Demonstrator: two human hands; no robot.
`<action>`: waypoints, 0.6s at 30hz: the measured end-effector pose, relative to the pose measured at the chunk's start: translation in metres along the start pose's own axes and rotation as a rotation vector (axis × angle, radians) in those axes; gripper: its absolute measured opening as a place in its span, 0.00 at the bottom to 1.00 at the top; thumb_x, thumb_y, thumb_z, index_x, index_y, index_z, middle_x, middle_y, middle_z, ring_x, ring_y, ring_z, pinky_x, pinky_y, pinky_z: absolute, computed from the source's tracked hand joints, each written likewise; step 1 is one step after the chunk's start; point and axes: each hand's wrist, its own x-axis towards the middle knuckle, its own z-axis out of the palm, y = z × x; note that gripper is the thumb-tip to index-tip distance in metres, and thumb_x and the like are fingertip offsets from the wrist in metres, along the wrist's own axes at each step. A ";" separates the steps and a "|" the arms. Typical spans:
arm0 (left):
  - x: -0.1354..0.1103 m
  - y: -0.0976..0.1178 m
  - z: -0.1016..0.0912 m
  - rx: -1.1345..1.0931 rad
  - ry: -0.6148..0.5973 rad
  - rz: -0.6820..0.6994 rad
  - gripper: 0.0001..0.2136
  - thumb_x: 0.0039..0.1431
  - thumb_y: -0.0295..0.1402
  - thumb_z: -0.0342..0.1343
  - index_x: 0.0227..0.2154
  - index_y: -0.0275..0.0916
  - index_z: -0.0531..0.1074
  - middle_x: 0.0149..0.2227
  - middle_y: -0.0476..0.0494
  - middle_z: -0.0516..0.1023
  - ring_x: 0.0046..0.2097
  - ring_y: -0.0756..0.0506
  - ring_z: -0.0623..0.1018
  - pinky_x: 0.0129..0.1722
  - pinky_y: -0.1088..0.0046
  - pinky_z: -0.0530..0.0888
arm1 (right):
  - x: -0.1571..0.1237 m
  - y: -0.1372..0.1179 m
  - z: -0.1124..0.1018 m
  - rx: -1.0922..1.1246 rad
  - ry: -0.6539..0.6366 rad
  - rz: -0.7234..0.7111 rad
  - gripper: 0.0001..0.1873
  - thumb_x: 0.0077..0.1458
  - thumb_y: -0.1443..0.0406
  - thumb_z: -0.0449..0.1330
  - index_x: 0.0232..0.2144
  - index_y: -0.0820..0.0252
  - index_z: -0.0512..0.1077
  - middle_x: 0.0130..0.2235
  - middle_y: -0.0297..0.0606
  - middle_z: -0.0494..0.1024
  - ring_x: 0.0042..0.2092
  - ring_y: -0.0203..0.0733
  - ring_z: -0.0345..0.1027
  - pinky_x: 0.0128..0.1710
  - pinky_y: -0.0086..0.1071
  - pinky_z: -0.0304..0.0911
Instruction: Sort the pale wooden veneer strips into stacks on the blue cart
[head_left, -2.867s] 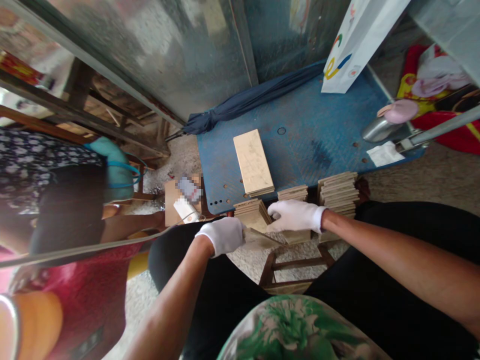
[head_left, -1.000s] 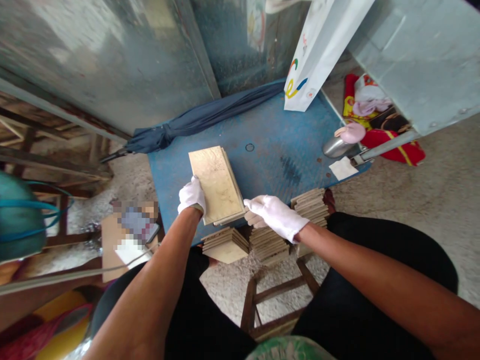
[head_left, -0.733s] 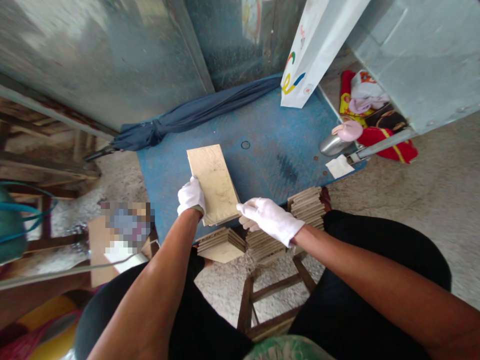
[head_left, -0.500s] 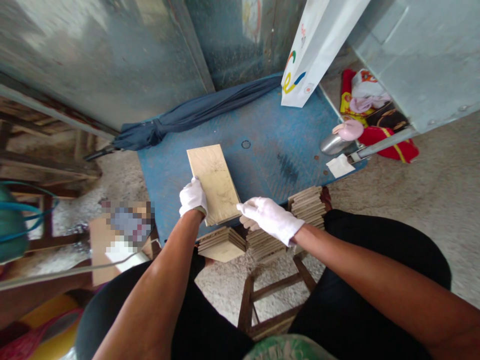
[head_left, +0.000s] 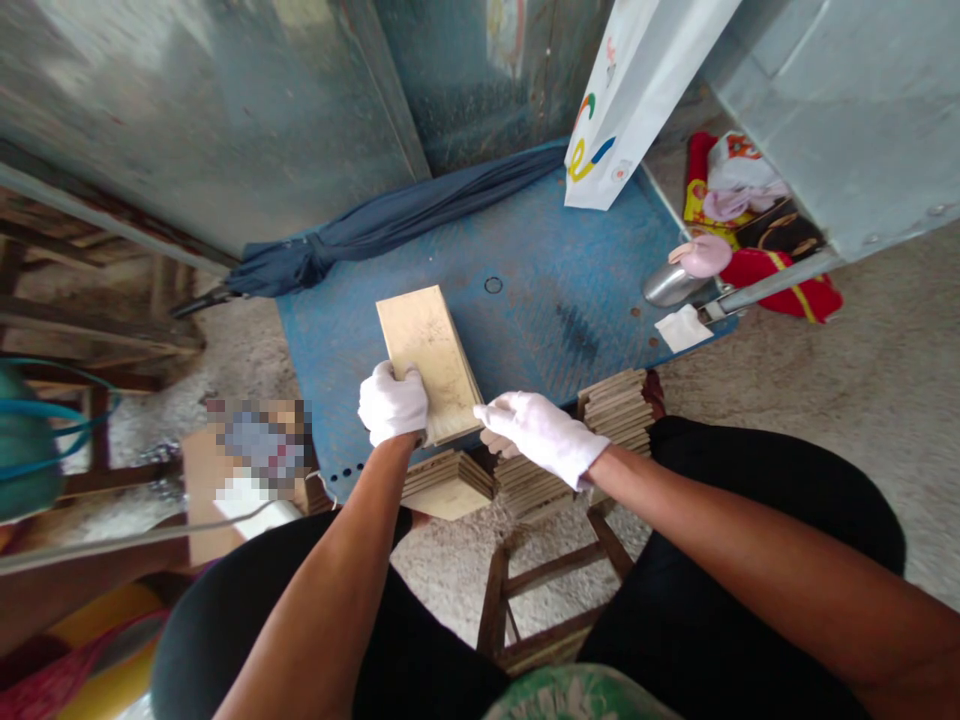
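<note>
On the blue tabletop lies a small stack of thin, cream-coloured rectangular panels (head_left: 426, 340), slightly fanned along the right side and smudged dark on top. My left hand (head_left: 394, 402), in a white glove, is closed around the stack's lower left edge, with fingers curled over the top face. At the lower right corner, my gloved right hand (head_left: 529, 430) has its fingers together, fingertips pinching the panel edge. Below the hands, more panels (head_left: 450, 490) lean on a wooden stool, with stacked panels (head_left: 532, 492) beside them and another stack (head_left: 616, 410) to the right.
A folded dark umbrella (head_left: 420, 215) lies along the back of the blue table (head_left: 517, 330). At the right stand a white bag (head_left: 611, 130), a metal cup (head_left: 667, 285) and a white scrap (head_left: 682, 328). The wooden stool (head_left: 551, 575) stands between my legs.
My left hand has shifted right and further over the panel stack, its fingers now on the top face. The upper panels look slightly more fanned. My right hand stays at the corner.
</note>
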 end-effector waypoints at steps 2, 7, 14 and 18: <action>-0.005 0.003 -0.002 0.074 0.031 0.037 0.20 0.58 0.44 0.51 0.47 0.37 0.75 0.47 0.30 0.79 0.50 0.30 0.78 0.48 0.55 0.73 | 0.000 0.000 0.000 -0.017 0.002 -0.008 0.18 0.62 0.59 0.57 0.22 0.59 0.65 0.20 0.28 0.69 0.21 0.30 0.59 0.23 0.27 0.54; -0.007 0.004 -0.007 0.150 -0.052 0.106 0.20 0.58 0.46 0.52 0.47 0.39 0.72 0.46 0.34 0.79 0.46 0.35 0.80 0.45 0.61 0.76 | 0.002 0.005 0.000 -0.054 0.010 -0.028 0.17 0.61 0.56 0.58 0.24 0.59 0.67 0.21 0.30 0.72 0.22 0.31 0.60 0.23 0.26 0.54; -0.003 0.009 -0.015 0.251 -0.123 0.112 0.22 0.59 0.47 0.53 0.47 0.34 0.71 0.48 0.26 0.76 0.49 0.32 0.79 0.45 0.57 0.76 | 0.006 0.011 -0.001 -0.282 0.031 -0.100 0.19 0.62 0.54 0.55 0.24 0.59 0.68 0.23 0.33 0.73 0.25 0.34 0.63 0.28 0.29 0.53; 0.001 0.013 -0.020 0.250 -0.110 0.075 0.26 0.54 0.49 0.59 0.47 0.31 0.72 0.50 0.24 0.74 0.47 0.32 0.80 0.43 0.59 0.77 | 0.004 0.007 -0.003 -0.494 0.049 -0.144 0.18 0.63 0.55 0.54 0.24 0.57 0.68 0.24 0.33 0.73 0.27 0.35 0.63 0.30 0.31 0.51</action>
